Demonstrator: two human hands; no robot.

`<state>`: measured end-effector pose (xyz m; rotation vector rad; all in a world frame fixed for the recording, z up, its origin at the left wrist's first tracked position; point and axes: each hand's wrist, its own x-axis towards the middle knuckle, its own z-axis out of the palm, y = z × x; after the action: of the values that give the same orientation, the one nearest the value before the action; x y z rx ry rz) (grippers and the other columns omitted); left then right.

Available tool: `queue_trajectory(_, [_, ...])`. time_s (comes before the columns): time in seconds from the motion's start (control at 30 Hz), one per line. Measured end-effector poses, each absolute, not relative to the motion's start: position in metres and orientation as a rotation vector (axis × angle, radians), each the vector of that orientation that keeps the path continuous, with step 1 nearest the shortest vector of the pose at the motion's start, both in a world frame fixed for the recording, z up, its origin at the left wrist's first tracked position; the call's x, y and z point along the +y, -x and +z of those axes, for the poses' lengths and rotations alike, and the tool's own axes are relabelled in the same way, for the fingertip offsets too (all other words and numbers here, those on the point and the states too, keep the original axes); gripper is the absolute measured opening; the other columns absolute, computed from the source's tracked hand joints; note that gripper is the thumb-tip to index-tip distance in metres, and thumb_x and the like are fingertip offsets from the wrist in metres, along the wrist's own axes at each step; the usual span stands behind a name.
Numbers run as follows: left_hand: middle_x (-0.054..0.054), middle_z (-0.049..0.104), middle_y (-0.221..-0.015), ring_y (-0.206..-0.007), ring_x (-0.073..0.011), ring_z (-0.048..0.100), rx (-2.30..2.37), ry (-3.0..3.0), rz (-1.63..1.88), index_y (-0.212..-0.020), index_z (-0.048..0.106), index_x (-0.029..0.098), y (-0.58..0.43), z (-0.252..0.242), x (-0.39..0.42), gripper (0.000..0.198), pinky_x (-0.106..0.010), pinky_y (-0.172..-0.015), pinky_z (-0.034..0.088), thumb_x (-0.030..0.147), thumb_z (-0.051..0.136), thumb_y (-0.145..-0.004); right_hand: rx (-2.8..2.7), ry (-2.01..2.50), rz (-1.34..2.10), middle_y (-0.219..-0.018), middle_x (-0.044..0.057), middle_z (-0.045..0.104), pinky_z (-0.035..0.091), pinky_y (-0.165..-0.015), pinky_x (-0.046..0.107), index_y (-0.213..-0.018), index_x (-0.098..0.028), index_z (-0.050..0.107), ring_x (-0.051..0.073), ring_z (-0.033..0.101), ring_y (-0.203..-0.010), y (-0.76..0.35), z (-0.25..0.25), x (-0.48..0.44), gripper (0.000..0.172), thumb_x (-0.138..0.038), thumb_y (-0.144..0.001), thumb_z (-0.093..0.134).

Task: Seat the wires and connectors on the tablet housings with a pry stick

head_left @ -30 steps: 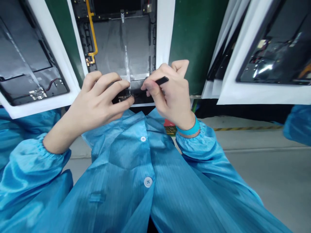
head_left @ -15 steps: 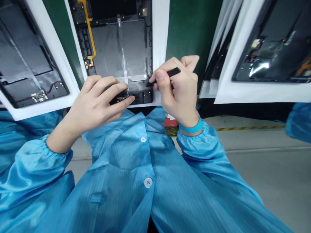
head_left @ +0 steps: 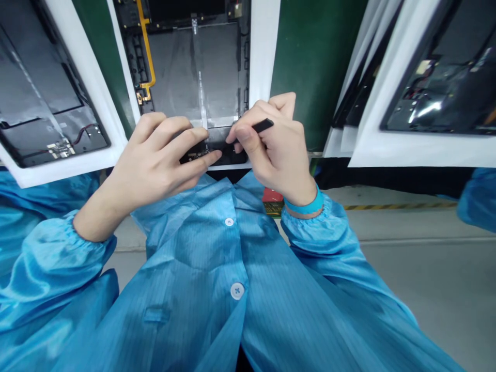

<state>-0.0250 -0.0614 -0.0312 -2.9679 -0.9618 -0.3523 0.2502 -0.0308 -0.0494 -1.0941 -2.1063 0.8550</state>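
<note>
The opened tablet housing (head_left: 170,67) lies in front of me on a white sheet, grey inside with an orange-yellow flex cable (head_left: 145,46) down its left side. My left hand (head_left: 155,155) rests over its lower edge, fingers stretched and apart. Its fingertips are by a small circuit board (head_left: 199,154), which they partly cover. My right hand (head_left: 275,150) pinches a slim black pointed tool (head_left: 263,125), tweezers or a spudger, I cannot tell which. The tip points down-left at the lower part of the housing, near my left fingertips. Whether it touches anything there is unclear.
Another opened tablet housing (head_left: 34,93) is at the left, a third (head_left: 445,93) at the right, beside stacked sheets and dark panels (head_left: 360,88). The green bench mat (head_left: 313,62) shows between them. A blue sleeve (head_left: 478,199) of another person is at the right edge.
My right hand has moved left with the tool, bringing its tip closer to my left fingertips. My left hand has barely moved. The housing has shifted slightly right and up in view.
</note>
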Motion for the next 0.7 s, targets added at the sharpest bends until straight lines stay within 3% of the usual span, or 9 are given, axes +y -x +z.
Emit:
queue_trajectory(0.07, [-0.008, 0.067, -0.158, -0.143, -0.0385, 0.071, -1.042, 3.061, -0.373, -0.162, 0.06, 0.033, 0.0259, -0.0307, -0.0615, 0.044, -0.07, -0.112, 0.064, 0.039, 0.061, -0.118, -2.106, 1.068, 0.792, -0.085, 0.002, 0.076, 0.052, -0.103, 0.057, -0.099, -0.031, 0.069, 0.027, 0.072, -0.09, -0.2495, -0.0493, -0.0304, 0.049, -0.056, -0.123, 0.035])
queue_trajectory(0.17, [-0.009, 0.067, -0.157, -0.145, -0.0392, 0.07, -1.048, 3.089, -0.357, -0.162, 0.06, 0.033, 0.0263, -0.0297, -0.0608, 0.044, -0.073, -0.114, 0.063, 0.038, 0.061, -0.118, -2.08, 1.078, 0.692, -0.077, 0.001, 0.073, 0.05, -0.099, 0.055, -0.095, -0.029, 0.068, 0.026, 0.072, -0.085, -0.2483, -0.048, -0.0306, 0.046, -0.054, -0.123, 0.04])
queue_trajectory(0.33, [-0.009, 0.066, -0.158, -0.147, -0.0433, 0.068, -1.07, 3.162, -0.451, -0.16, 0.061, 0.03, 0.0255, -0.0307, -0.0606, 0.042, -0.082, -0.114, 0.06, 0.035, 0.06, -0.119, -2.083, 1.185, 0.725, -0.082, 0.002, 0.077, 0.05, -0.102, 0.06, -0.093, -0.03, 0.067, 0.028, 0.073, -0.089, -0.2475, -0.0486, -0.0317, 0.058, -0.065, -0.121, 0.03])
queue_trajectory(0.5, [-0.005, 0.066, -0.157, -0.144, -0.0363, 0.071, -1.055, 3.048, -0.297, -0.159, 0.06, 0.034, 0.0258, -0.029, -0.0619, 0.041, -0.068, -0.113, 0.067, 0.035, 0.061, -0.117, -2.033, 1.25, 0.758, -0.081, 0.005, 0.076, 0.051, -0.106, 0.06, -0.091, -0.029, 0.067, 0.028, 0.072, -0.09, -0.2481, -0.0512, -0.0318, 0.062, -0.068, -0.12, 0.027])
queue_trajectory(0.7, [-0.008, 0.067, -0.154, -0.135, -0.0347, 0.075, -0.94, 2.953, -0.352, -0.154, 0.061, 0.027, 0.0205, -0.0287, -0.0593, 0.039, -0.061, -0.105, 0.07, 0.039, 0.06, -0.118, -2.012, 1.262, 0.806, -0.079, 0.005, 0.076, 0.05, -0.106, 0.059, -0.092, -0.03, 0.067, 0.028, 0.072, -0.087, -0.2488, -0.0505, -0.0319, 0.065, -0.072, -0.118, 0.026])
